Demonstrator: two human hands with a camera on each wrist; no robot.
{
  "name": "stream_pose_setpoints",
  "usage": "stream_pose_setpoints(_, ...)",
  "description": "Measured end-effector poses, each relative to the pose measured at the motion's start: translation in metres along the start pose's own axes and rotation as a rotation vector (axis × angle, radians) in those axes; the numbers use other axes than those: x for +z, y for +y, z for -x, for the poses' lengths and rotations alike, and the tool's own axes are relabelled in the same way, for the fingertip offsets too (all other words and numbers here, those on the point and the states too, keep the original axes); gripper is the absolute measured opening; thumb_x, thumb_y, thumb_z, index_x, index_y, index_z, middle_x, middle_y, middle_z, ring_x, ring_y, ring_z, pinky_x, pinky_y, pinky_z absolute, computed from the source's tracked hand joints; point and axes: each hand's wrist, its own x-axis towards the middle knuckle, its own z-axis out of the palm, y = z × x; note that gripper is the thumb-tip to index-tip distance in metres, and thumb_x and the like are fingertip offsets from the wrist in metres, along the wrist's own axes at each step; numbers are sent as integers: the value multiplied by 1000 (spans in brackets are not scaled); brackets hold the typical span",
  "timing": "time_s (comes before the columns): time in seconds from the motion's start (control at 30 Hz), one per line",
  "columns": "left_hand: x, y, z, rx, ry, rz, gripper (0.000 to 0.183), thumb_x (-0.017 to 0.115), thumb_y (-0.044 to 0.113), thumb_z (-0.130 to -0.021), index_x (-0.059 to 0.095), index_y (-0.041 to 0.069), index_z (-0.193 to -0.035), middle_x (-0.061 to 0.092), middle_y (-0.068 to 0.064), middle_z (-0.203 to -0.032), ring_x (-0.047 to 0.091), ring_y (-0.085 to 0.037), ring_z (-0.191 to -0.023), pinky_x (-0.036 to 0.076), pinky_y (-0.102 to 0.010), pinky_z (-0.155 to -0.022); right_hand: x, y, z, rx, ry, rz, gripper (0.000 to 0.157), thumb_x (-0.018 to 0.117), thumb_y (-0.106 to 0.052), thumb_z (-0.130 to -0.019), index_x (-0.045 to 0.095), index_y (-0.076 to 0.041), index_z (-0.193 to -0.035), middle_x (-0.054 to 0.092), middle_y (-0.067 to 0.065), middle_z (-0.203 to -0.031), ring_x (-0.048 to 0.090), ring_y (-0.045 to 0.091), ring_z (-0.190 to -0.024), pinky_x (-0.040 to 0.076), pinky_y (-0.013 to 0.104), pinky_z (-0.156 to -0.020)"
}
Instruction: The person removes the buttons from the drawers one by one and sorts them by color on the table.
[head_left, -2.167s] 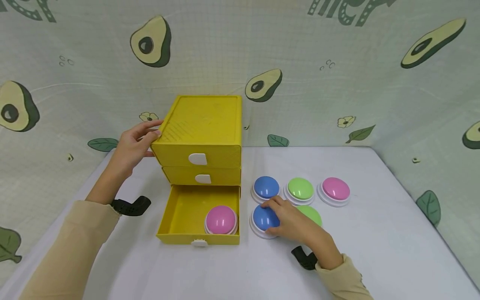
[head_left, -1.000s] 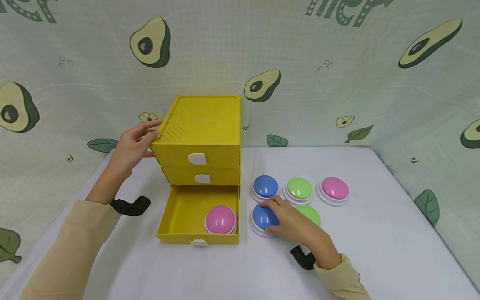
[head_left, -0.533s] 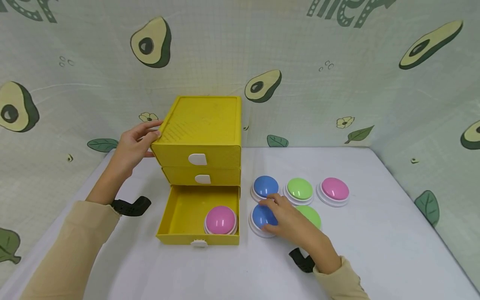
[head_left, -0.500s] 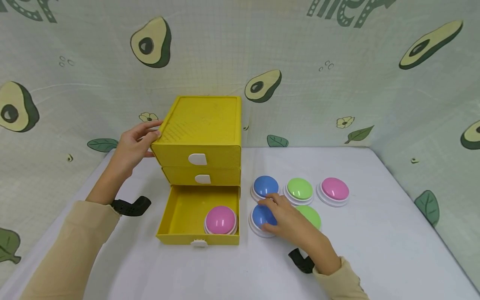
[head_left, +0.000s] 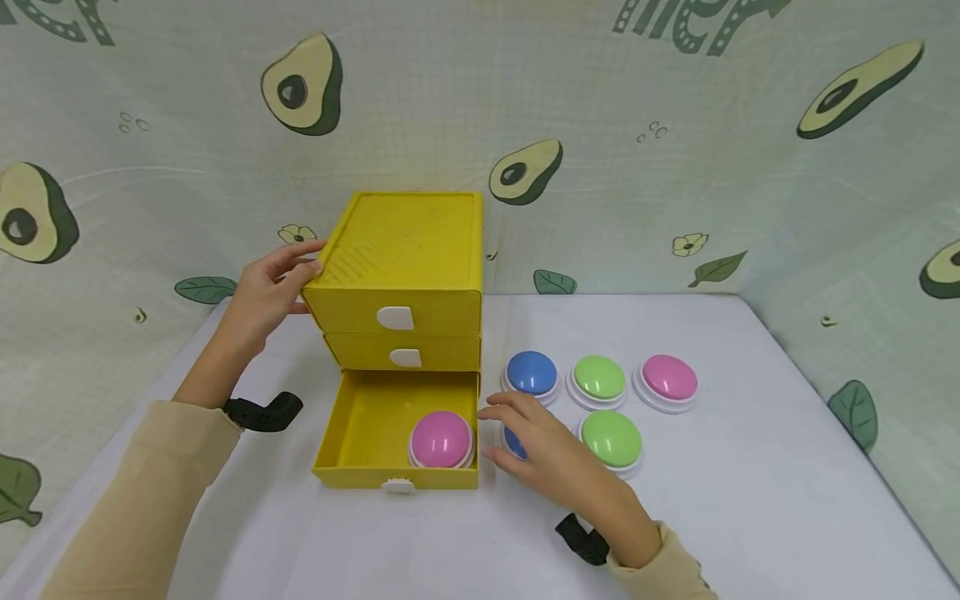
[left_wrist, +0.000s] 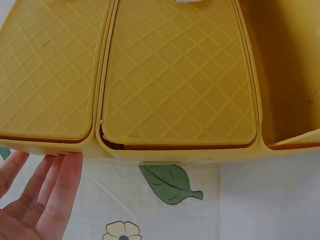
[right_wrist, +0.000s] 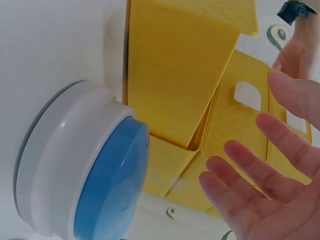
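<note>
My left hand rests against the left side of a yellow drawer cabinet, fingers extended; the left wrist view shows its fingers straight along the cabinet's edge. The bottom drawer is pulled out and holds a pink dome button on a white base. My right hand hovers beside that drawer with fingers spread and nothing between them. Beneath it, partly hidden in the head view, is a blue dome button, which stands apart from the fingers in the right wrist view.
Behind the right hand are another blue button, a green button and a pink button. A second green button sits just right of the hand. Avocado-print cloth hangs behind the white table.
My right hand has come off the front blue button and moved left toward the open drawer, uncovering the nearer green button. My left hand stays where it was.
</note>
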Motion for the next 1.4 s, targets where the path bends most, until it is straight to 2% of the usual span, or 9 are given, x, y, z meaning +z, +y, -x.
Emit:
stream_pose_setpoints(0.23,0,0,0,5,0,-5,50,43,46,-95,40,27,-141,46,-11,-136,57,-3,-88,52,-18,-69,6,-7,-11,-43,-20,-3,44,69,-24,-83,56,-16,-124,51,6,-129,48,23,-122,45,37,-98)
stream_pose_setpoints(0.47,1,0,-1,-3,0,0,50,43,46,-95,40,27,-141,46,-11,-136,57,-3,-87,53,-18,-69,10,-14,-22,-26,-78,-25,45,70,-22,-83,57,-17,-126,49,9,-135,46,25,-125,45,39,-98)
stream_pose_setpoints(0.8,0,-1,-1,8,-3,3,50,43,46,-95,40,27,-141,46,-12,-135,57,0,-85,52,-17,-68,21,-18,-36,-34,-175,-61,47,69,-15,-83,55,-14,-128,45,11,-136,43,24,-126,49,33,-93)
stream_pose_setpoints(1.17,1,1,-1,2,-6,-1,50,43,46,-95,40,28,-141,46,-11,-136,57,-2,-87,53,-18,-69,25,-20,-50,-48,-306,81,51,73,-17,-80,57,-17,-128,51,9,-134,44,24,-124,44,38,-100)
stream_pose_setpoints(1.4,0,1,-1,-8,0,-18,50,42,46,-95,39,28,-142,46,-11,-136,57,-4,-88,52,-18,-69,27,-20,-57,-89,-365,184,57,76,-23,-77,55,-24,-130,52,1,-134,44,20,-123,44,33,-99)
